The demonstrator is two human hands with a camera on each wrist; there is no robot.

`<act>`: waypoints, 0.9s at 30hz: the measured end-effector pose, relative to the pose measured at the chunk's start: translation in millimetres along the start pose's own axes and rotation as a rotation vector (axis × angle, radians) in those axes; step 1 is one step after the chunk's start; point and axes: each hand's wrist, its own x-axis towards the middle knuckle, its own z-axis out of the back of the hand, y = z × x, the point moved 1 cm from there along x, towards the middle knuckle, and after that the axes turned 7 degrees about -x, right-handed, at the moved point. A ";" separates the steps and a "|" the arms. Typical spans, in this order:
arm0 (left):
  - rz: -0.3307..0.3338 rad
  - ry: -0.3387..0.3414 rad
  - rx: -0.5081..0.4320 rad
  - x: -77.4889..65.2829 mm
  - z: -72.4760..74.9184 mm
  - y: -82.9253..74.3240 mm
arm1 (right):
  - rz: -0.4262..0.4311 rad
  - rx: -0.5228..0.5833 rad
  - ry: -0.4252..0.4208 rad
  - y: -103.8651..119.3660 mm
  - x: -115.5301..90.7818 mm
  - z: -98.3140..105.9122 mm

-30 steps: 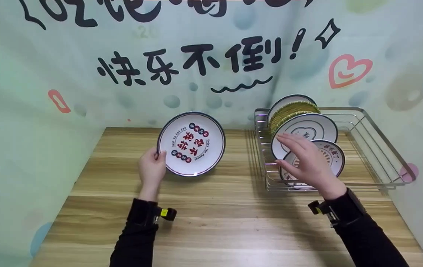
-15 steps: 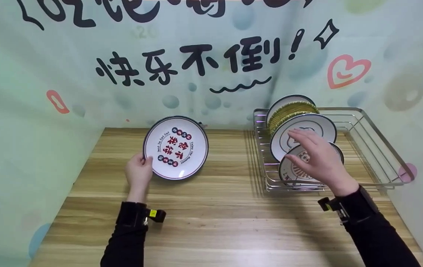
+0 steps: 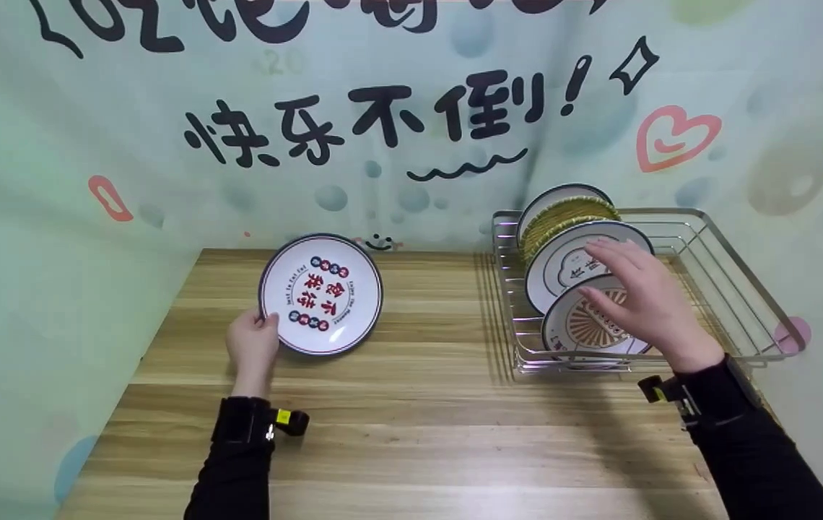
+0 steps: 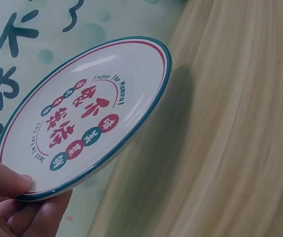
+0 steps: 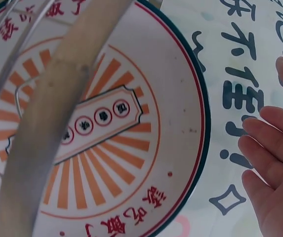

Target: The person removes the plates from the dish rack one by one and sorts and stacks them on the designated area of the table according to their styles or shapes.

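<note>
My left hand [image 3: 253, 347] pinches the left rim of a white plate [image 3: 321, 295] with red lettering and a dark blue edge. In the left wrist view the thumb lies on the plate's face [image 4: 82, 118], the fingers are behind it, and its shadow falls on the table. My right hand [image 3: 642, 303] is held with fingers loosely extended and nothing in them. It hovers in front of the wire rack, over a plate with an orange sunburst print [image 3: 588, 325]. The right wrist view shows that sunburst plate [image 5: 181, 98] behind a rack bar, apart from the fingers.
A metal wire dish rack [image 3: 733, 278] stands at the right of the wooden table [image 3: 411, 433]. Behind the sunburst plate lean another white plate [image 3: 545, 278], a green woven round mat [image 3: 563, 217] and a further plate [image 3: 563, 191]. A printed cloth [image 3: 310, 195] hangs behind.
The left hand has carried the white plate leftward and slightly toward me. The right hand has drifted to the right, uncovering more of the sunburst plate in the rack.
</note>
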 end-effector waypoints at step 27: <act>0.262 0.058 -0.072 22.3 15.6 17.9 | -0.153 -0.033 0.072 -30.1 -2.6 13.7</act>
